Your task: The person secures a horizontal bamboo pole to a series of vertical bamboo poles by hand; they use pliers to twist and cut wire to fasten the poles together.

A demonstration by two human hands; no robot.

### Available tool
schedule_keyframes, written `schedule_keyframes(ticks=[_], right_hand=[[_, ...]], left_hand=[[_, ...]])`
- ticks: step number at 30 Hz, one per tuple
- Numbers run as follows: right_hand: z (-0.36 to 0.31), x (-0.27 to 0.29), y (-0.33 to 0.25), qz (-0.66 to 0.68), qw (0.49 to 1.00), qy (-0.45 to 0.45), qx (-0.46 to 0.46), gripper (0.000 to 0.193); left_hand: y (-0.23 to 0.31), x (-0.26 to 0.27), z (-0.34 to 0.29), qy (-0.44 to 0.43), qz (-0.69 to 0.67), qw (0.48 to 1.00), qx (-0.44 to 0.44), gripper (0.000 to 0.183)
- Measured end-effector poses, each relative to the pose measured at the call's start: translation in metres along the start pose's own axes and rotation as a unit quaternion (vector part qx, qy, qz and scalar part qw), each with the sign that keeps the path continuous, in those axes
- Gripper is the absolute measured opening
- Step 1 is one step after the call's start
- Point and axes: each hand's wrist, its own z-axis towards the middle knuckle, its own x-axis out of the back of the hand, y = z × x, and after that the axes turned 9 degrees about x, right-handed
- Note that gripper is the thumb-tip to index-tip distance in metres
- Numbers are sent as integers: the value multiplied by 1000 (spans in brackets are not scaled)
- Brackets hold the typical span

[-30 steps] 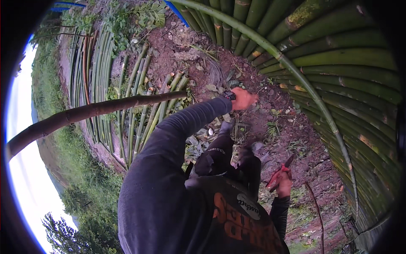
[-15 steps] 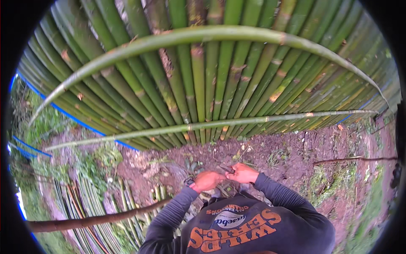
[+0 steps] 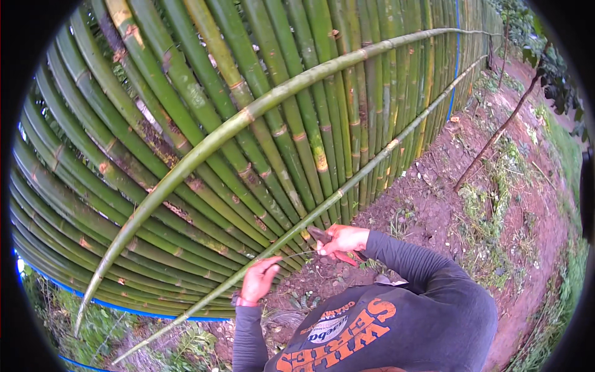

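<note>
My left hand [image 3: 257, 282] is closed near the lower bamboo rail [image 3: 279, 243], in front of the upright green bamboo poles [image 3: 297, 118]. Its fingertips pinch a thin wire [image 3: 297, 253] that stretches across to my right hand [image 3: 344, 242]. That right hand is wrapped round a short dark tool [image 3: 318, 234]; its blunt end points toward the rail, and its exact kind does not show. The wire's far end disappears among the right fingers. Both hands are low at the fence, close to the foot of the poles.
A thicker split bamboo rail [image 3: 248, 116] arches across the poles higher up. Blue cord [image 3: 455, 74] runs down the fence at the far right. A thin brown stick [image 3: 496, 136] leans over the soil [image 3: 427, 192] on the right. Grass and weeds line the edges.
My view has turned, and the fence now slants up to the right. My hands have moved apart and up to the lower rail, with the wire now visible between them.
</note>
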Motion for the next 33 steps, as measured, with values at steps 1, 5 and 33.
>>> schedule_keyframes(ticks=[1, 5, 33], right_hand=[[-5, 7, -6, 49, 999, 14, 7, 12], [-11, 11, -26, 119, 992, -35, 39, 16], [-29, 190, -240, -15, 929, 76, 361, 11]], left_hand=[[-4, 12, -1, 36, 7, 999, 11, 24], [-34, 40, -12, 125, -18, 992, -8, 19], [278, 16, 273, 397, 116, 900, -139, 22]])
